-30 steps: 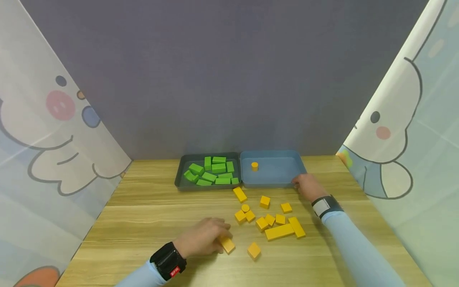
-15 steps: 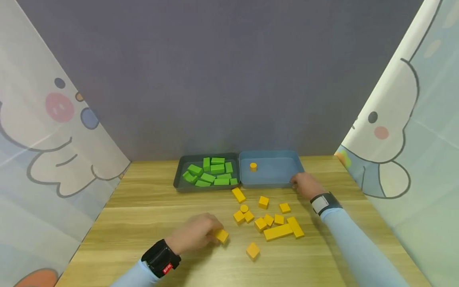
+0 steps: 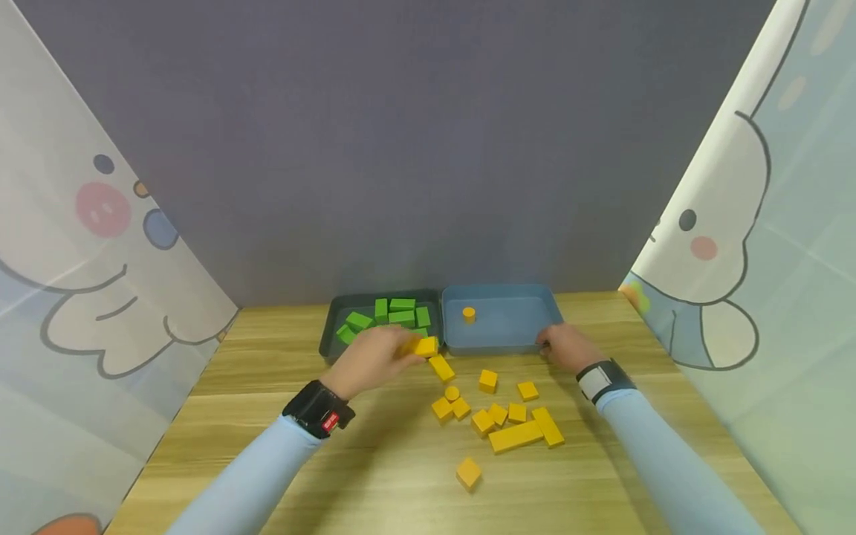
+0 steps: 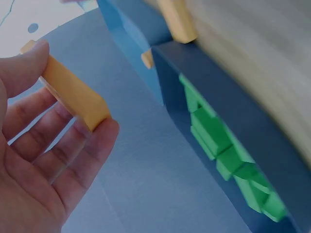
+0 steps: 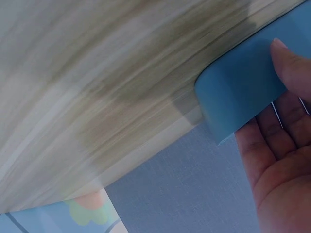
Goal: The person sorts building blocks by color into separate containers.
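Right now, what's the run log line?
left grip: holds yellow block aloft; right grip: holds blue tray; green blocks: in dark tray

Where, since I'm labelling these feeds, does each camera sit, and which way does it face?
Head: worn on the head, looking forward and down at the wooden table, dark tray and blue tray; the left hand, right hand and both sleeves show.
Left wrist: on that wrist, looking at the held yellow block, with green blocks in the dark tray also visible; the left hand shows.
Right wrist: on that wrist, looking at the blue tray's corner; the right hand shows.
Shared: head and right wrist both show the blue tray.
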A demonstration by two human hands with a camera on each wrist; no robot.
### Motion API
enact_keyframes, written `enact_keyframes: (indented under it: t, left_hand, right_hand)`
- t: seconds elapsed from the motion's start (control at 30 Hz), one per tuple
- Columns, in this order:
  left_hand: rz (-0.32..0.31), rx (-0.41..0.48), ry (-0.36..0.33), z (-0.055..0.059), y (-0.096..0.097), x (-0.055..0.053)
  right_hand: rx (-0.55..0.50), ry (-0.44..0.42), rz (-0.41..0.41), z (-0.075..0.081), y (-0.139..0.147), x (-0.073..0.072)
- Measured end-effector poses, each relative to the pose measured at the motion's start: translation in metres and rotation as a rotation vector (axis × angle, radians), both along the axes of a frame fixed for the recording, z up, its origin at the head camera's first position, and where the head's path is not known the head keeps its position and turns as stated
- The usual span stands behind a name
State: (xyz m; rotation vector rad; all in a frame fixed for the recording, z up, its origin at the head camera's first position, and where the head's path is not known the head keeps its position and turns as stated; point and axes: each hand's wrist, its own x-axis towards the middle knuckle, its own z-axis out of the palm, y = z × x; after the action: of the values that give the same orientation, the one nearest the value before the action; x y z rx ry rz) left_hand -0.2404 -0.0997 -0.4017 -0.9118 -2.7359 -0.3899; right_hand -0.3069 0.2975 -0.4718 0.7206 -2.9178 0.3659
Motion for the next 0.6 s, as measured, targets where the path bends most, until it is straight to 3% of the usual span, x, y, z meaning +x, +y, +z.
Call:
enact_keyframes:
  t: [0.27,0.43,0.6]
  left_hand:
    - [0.032,-0.002,-0.041,0.003,0.043,-0.057]
    - [0.06,0.006,-0.088,0.003,0.072,-0.079]
    - [0.078,-0.011,-0.144,-0.006,0.101,-0.095]
  right_hand:
    - [0.005,-0.011,-0.001,0.001,-0.003,0.002]
    - [-0.006,-0.005,0.001,0.003,-0.005,0.002]
    - [0.006,0.024,0.013,0.003,-0.005,0.002]
